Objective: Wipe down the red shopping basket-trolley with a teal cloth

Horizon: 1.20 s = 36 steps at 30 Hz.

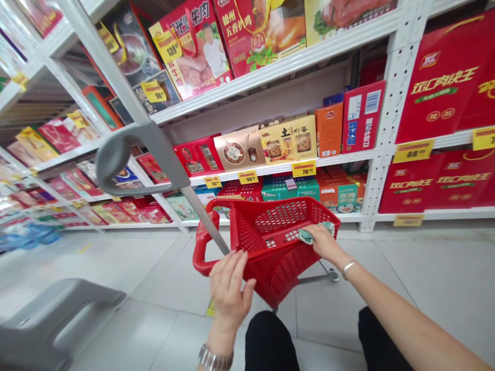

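A red plastic shopping basket [270,226] on wheels stands tilted on the floor in front of me, its grey pull handle [131,154] raised toward the upper left. My left hand [229,291] rests on the basket's near rim, fingers stretched and together. Inside the basket's right side, my right hand [324,241] presses a pale green cloth [307,236] against the wall, fingers closed over it. A bracelet sits on the right wrist, a metal watch on the left.
White store shelves [278,67] full of red and yellow gift boxes with yellow price tags [303,168] run across the back. A grey plastic object [50,314] lies at lower left on the pale tiled floor [425,273]. My dark-trousered knees show at the bottom.
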Motion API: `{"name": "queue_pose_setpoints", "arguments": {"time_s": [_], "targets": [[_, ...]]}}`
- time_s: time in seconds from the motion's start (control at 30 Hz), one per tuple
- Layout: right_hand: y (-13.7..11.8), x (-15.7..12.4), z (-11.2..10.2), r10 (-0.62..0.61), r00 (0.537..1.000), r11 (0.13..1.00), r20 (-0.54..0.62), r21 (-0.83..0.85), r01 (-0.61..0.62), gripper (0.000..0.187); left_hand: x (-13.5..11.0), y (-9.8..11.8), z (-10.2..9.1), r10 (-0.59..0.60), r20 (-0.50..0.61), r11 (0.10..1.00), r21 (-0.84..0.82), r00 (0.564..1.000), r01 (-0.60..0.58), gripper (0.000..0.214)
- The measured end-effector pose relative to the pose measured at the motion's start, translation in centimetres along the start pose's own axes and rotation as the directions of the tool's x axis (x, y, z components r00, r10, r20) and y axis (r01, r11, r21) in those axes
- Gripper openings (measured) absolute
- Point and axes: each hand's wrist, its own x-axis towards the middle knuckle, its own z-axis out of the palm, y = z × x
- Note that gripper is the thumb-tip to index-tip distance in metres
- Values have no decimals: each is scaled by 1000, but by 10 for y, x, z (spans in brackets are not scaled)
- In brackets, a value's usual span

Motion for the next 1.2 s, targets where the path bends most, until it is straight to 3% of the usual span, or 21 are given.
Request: {"name": "queue_pose_setpoints", "arguments": {"time_s": [0.07, 0.13, 0.2, 0.3, 0.43, 0.53, 0.67, 0.8, 0.9, 1.0, 1.2], "targets": [[-6, -8, 3, -13, 1000, 1000, -13, 5, 13, 56, 22, 15, 14, 58, 203, 998, -41, 977, -51, 53], [-11, -15, 5, -24, 999, 1000, -25, 2, 24, 57, 45, 21, 31, -24, 344, 1000, 7, 939, 22, 56], [-13, -22, 4, -31, 999, 1000, -37, -7, 30, 58, 56, 19, 46, -130, 421, 990, 106, 898, 93, 61], [-6, -32, -2, -15, 998, 999, -58, -30, 14, 58, 50, 9, 62, -186, 478, 976, 190, 859, 105, 71], [13, -44, -22, 90, 992, 992, -89, -81, -97, 61, 36, 3, 65, -172, 500, 975, 207, 849, 76, 74], [11, -47, -35, 170, 984, 976, -53, -128, -175, 58, 36, 6, 62, -171, 529, 977, 198, 831, 75, 71], [-34, -39, -28, 95, 994, 995, -44, -28, -97, 64, 37, 8, 61, -167, 485, 982, 158, 858, 102, 67], [-94, -30, 4, -140, 990, 982, -5, 126, 140, 59, 33, 7, 62, -189, 360, 981, 103, 914, 163, 61], [-113, -29, 22, -228, 973, 968, 27, 111, 224, 53, 30, 6, 61, -202, 328, 979, 88, 923, 183, 61], [-100, -32, 22, -224, 973, 971, 52, 94, 218, 54, 28, 4, 59, -214, 332, 976, 107, 919, 188, 63], [-29, -37, -9, -49, 998, 998, 35, 35, 48, 57, 28, 4, 57, -271, 367, 962, 137, 890, 237, 71]]}}
